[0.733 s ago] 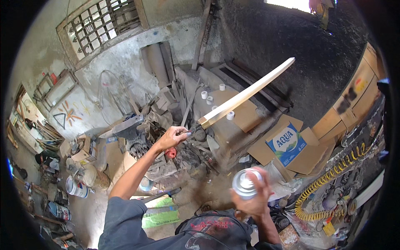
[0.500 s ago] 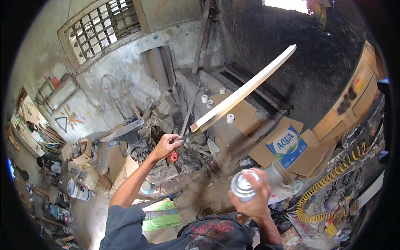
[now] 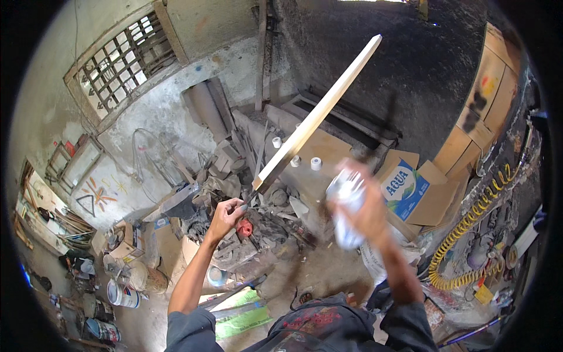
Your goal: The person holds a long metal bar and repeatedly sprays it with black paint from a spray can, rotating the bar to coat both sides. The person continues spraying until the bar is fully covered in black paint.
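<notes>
My left hand [image 3: 224, 219] is closed in a pinch at the lower end of a long pale wooden stick [image 3: 321, 117]. Between my fingertips and the stick shows a short, thin dark piece. The stick slants up and away to the right, its lower end darker than the rest. To the right, my right hand [image 3: 368, 206] is wrapped round a white spray can [image 3: 347, 205], which is blurred by motion. The can is apart from the stick, below and to the right of it.
Several small white cylinders [image 3: 316, 163] stand on flat cardboard beyond the stick. Opened cardboard with a blue panel [image 3: 404, 183] lies to the right, near a coiled yellow hose [image 3: 437, 276]. Rubble and a red object [image 3: 244, 228] lie beyond my left hand. A paint bucket [image 3: 122, 294] stands at left.
The stick now points more steeply upward. My right hand has raised the spray can and turned it, so its side shows rather than its top. The whole view has shifted slightly.
</notes>
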Tool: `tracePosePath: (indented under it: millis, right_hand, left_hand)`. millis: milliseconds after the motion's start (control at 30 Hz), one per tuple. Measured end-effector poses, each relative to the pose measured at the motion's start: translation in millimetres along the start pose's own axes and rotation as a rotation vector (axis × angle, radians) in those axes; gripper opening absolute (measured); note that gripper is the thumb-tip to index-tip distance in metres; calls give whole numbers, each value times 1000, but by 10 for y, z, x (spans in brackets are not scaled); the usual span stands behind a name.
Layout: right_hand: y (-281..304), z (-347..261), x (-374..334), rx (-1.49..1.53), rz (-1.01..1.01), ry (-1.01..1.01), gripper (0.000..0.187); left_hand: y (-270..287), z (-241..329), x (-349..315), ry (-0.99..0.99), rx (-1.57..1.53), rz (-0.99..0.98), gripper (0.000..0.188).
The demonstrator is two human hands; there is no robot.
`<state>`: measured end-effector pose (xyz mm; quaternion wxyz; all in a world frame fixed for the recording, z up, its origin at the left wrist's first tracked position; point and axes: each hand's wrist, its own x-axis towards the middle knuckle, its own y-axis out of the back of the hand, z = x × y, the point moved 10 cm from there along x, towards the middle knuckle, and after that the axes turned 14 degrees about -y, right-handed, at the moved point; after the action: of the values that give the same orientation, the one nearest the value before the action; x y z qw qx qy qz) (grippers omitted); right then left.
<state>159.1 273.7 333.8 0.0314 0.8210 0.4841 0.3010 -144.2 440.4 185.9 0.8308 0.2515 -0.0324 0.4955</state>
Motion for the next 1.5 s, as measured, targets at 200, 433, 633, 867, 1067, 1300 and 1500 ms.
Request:
tracePosePath:
  millis: [200, 433, 633, 867, 1067, 1300, 1500]
  right_hand:
    - [621, 307, 234, -117, 467, 139, 51]
    - [-340, -252, -1020, -75, -161, 396, 65]
    - [329, 161, -77, 23, 57, 73, 62]
    - [1209, -82, 621, 7, 294, 177, 50]
    - [1692, -86, 1195, 52, 347, 156, 53]
    - [2232, -203, 2000, 52, 444, 132, 57]
    - [2697, -375, 2762, 113, 394, 119, 60]
  left_hand:
    - [107, -11, -193, -1, 83, 19, 21]
    - [26, 49, -236, 32, -5, 34, 21]
    - [72, 71, -470, 20, -7, 86, 20]
    - [172, 190, -834, 18, 2, 145, 16]
    - [293, 191, -1221, 45, -42, 214, 13]
    - [437, 55, -1738, 108, -128, 325, 10]
    - [584, -299, -2257, 147, -158, 444, 11]
